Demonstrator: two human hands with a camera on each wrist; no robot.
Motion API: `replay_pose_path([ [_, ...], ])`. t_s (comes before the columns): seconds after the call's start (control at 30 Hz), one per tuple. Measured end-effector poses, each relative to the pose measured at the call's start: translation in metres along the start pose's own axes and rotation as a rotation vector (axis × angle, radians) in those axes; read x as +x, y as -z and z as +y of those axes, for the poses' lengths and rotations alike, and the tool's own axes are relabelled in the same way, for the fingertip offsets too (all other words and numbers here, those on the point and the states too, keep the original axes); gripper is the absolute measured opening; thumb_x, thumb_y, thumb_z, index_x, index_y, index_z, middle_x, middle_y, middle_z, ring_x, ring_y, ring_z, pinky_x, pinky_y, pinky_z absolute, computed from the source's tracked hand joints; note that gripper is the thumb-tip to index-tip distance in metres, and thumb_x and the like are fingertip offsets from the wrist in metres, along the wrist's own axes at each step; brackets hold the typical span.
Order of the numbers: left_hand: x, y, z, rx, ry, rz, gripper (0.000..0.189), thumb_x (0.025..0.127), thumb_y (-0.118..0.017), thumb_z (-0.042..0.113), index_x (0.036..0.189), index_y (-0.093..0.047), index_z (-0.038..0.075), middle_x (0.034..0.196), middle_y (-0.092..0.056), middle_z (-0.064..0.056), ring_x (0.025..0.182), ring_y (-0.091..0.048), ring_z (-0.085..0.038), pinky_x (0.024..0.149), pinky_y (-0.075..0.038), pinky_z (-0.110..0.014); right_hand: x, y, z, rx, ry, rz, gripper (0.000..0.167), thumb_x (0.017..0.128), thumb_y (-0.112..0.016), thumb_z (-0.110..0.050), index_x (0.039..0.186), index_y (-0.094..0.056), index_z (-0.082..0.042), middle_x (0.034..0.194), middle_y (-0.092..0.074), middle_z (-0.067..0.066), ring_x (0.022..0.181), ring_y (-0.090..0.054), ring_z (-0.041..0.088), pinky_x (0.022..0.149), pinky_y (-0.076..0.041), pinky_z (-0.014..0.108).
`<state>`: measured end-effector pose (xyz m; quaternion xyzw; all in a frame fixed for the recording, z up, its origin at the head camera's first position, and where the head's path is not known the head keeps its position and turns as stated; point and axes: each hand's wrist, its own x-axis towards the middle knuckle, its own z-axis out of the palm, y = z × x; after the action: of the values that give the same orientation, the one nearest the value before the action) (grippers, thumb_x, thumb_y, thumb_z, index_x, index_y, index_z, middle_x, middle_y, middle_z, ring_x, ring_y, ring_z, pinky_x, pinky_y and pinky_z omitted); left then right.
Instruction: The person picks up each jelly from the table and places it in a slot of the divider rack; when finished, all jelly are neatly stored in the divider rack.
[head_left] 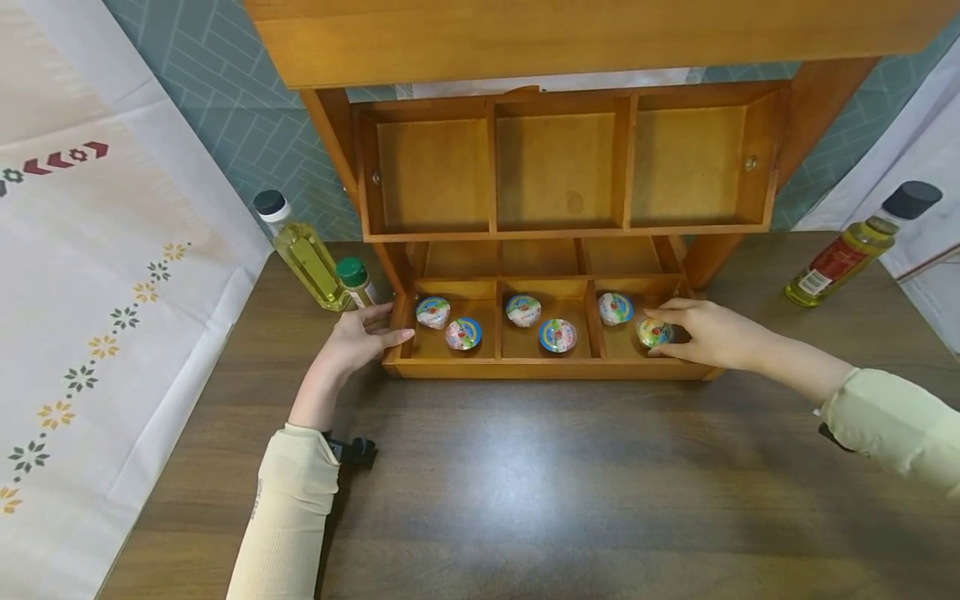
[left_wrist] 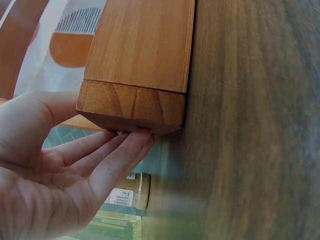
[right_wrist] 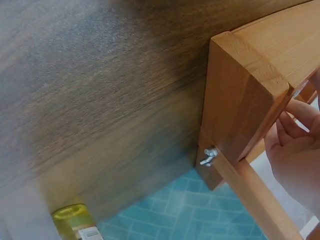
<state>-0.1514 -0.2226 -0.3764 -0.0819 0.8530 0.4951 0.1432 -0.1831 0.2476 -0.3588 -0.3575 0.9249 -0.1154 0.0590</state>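
Observation:
A wooden rack [head_left: 457,368] stands on the table, its low front tray split into three compartments. Each compartment has two small jelly cups with printed lids, such as the blue-rimmed jelly cup [head_left: 558,336] in the middle. In the right compartment, the right hand [head_left: 701,333] pinches a yellow-lidded jelly cup [head_left: 654,332] between thumb and fingers; the right wrist view hides that cup behind the rack's end. My left hand [head_left: 358,340] holds the tray's left end, thumb over the rim and fingers [left_wrist: 120,155] against the outer side.
An oil bottle [head_left: 307,258] and a green-capped jar [head_left: 356,279] stand close by the left hand. Another oil bottle [head_left: 847,250] is at the right. An upper tray [head_left: 555,171] with three bare compartments overhangs the back. A wing nut [right_wrist: 208,156] sticks out from the rack's side.

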Motion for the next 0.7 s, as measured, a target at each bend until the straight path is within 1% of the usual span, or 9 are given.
replay_pose_path([
  [0.17, 0.001, 0.0, -0.001, 0.007, 0.003, -0.001, 0.073, 0.084, -0.071, 0.025, 0.143, -0.035, 0.002, 0.14, -0.043, -0.021, 0.126, -0.045, -0.032, 0.1, -0.041, -0.042, 0.002, 0.001, -0.001, 0.001, -0.007, -0.018, 0.055, 0.08, -0.075, -0.02, 0.122, -0.056, 0.01, 0.116, -0.058, 0.025, 0.1, -0.06, 0.038, 0.08, -0.051, 0.047],
  [0.4, 0.002, 0.001, -0.002, 0.015, -0.001, 0.005, 0.073, 0.084, -0.071, 0.027, 0.143, -0.035, 0.002, 0.142, -0.041, -0.021, 0.127, -0.045, -0.032, 0.1, -0.04, -0.043, 0.001, 0.001, 0.0, 0.032, 0.004, -0.01, 0.059, 0.08, -0.074, -0.02, 0.124, -0.052, 0.013, 0.118, -0.055, 0.027, 0.107, -0.055, 0.045, 0.085, -0.049, 0.051],
  [0.57, 0.002, 0.002, -0.005, 0.011, 0.003, 0.005, 0.073, 0.084, -0.071, 0.027, 0.143, -0.035, 0.003, 0.142, -0.04, -0.02, 0.127, -0.044, -0.032, 0.101, -0.04, -0.043, -0.003, 0.002, 0.002, 0.041, -0.001, -0.003, 0.061, 0.082, -0.073, -0.023, 0.126, -0.05, 0.013, 0.122, -0.052, 0.028, 0.112, -0.05, 0.048, 0.087, -0.046, 0.055],
  [0.7, 0.003, 0.002, -0.006, 0.011, 0.007, 0.002, 0.073, 0.085, -0.07, 0.027, 0.144, -0.035, 0.003, 0.143, -0.04, -0.02, 0.128, -0.043, -0.032, 0.101, -0.039, -0.043, -0.011, 0.003, 0.002, 0.063, -0.035, 0.004, 0.061, 0.085, -0.069, -0.027, 0.129, -0.049, 0.011, 0.128, -0.048, 0.03, 0.118, -0.044, 0.05, 0.091, -0.041, 0.058],
])
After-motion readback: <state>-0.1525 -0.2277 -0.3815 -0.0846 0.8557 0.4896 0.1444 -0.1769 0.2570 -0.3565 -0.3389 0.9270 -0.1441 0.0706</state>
